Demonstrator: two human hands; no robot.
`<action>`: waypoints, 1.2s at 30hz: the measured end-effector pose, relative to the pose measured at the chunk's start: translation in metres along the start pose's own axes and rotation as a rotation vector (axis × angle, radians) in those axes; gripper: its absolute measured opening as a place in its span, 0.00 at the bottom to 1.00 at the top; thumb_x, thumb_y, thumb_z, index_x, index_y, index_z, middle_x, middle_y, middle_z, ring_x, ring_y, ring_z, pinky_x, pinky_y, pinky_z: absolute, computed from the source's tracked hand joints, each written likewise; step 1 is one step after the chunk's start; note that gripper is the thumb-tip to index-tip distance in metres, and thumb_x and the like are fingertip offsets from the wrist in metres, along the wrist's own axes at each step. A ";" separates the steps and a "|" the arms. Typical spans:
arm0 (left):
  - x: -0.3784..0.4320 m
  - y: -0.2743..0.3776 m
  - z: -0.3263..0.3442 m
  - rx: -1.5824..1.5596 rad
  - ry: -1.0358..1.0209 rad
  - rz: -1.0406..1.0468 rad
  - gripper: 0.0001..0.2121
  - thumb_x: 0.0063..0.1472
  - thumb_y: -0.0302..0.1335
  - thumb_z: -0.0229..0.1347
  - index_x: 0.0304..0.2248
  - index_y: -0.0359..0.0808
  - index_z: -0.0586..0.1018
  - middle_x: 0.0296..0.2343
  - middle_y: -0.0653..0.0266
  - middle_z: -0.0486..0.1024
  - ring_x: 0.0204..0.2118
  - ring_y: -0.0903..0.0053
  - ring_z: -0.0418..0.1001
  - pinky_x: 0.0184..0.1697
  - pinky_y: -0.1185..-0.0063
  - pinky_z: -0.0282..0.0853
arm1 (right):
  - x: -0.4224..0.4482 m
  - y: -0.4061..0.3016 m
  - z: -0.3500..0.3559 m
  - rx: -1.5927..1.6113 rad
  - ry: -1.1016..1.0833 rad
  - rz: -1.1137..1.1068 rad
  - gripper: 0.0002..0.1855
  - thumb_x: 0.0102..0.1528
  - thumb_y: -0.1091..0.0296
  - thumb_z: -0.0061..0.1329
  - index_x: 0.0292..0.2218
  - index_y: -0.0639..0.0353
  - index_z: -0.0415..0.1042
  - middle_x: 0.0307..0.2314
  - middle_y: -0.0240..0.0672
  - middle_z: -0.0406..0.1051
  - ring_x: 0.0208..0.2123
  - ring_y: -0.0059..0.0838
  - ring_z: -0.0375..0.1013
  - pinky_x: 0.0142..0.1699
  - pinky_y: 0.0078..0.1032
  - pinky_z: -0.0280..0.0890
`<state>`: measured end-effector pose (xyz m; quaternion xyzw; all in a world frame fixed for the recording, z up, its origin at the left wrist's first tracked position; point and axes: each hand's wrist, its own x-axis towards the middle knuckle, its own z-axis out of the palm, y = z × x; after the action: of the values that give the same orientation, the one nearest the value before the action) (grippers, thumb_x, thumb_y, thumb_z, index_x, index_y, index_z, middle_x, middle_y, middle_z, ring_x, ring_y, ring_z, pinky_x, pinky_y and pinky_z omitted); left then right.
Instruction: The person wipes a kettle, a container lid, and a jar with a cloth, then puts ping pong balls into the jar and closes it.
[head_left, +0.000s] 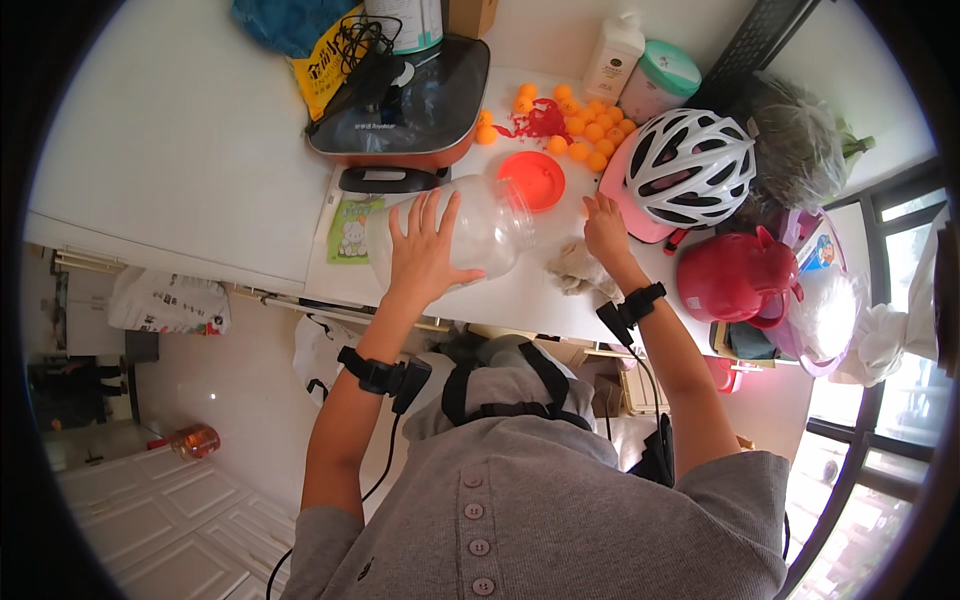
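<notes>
A large clear plastic jar (480, 225) lies tilted on its side, its mouth towards the right. Spread over the jar's side, my left hand (425, 247) holds it, thumb near the bottom edge. To the right of the jar's mouth is my right hand (604, 229), fingers bent together, with a sliver of an orange ball (586, 213) showing at the fingertips. Most of that ball is hidden. Behind the jar's mouth rests a round red lid (534, 180). Many orange table-tennis balls (594, 132) are scattered farther back, around a crumpled red net (541, 120).
A black electric pan (405, 105) stands back left, beside a green packet (349, 232). At right are a white bicycle helmet (690, 169) and a red kettle (731, 277). A beige cloth item (577, 268) lies by my right wrist. The white table's front edge (525, 322) is close to me.
</notes>
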<state>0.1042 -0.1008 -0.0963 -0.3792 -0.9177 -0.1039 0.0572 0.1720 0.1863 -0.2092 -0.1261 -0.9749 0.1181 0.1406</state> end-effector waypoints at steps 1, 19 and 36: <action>0.001 0.001 -0.001 0.020 -0.038 -0.010 0.48 0.32 0.50 0.61 0.52 0.37 0.53 0.51 0.55 0.50 0.55 0.64 0.46 0.54 0.61 0.36 | -0.001 0.003 0.003 -0.092 -0.053 0.028 0.21 0.43 0.77 0.42 0.43 0.60 0.62 0.43 0.44 0.60 0.45 0.44 0.58 0.49 0.32 0.56; 0.088 0.039 0.009 0.112 -0.384 0.004 0.39 0.40 0.52 0.56 0.51 0.45 0.58 0.49 0.53 0.55 0.54 0.56 0.47 0.49 0.48 0.42 | 0.022 -0.050 -0.014 1.157 -0.188 0.249 0.25 0.52 0.55 0.43 0.42 0.68 0.57 0.32 0.42 0.68 0.32 0.27 0.69 0.36 0.20 0.63; 0.085 0.039 0.018 0.116 -0.296 -0.031 0.32 0.42 0.47 0.54 0.47 0.44 0.63 0.46 0.56 0.58 0.52 0.59 0.50 0.46 0.48 0.45 | 0.027 -0.064 0.012 1.143 -0.593 0.328 0.22 0.55 0.58 0.34 0.45 0.65 0.63 0.36 0.36 0.67 0.38 0.24 0.64 0.45 0.21 0.57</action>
<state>0.0711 -0.0118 -0.0925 -0.3723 -0.9262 0.0055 -0.0585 0.1293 0.1315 -0.1972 -0.1407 -0.7243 0.6662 -0.1087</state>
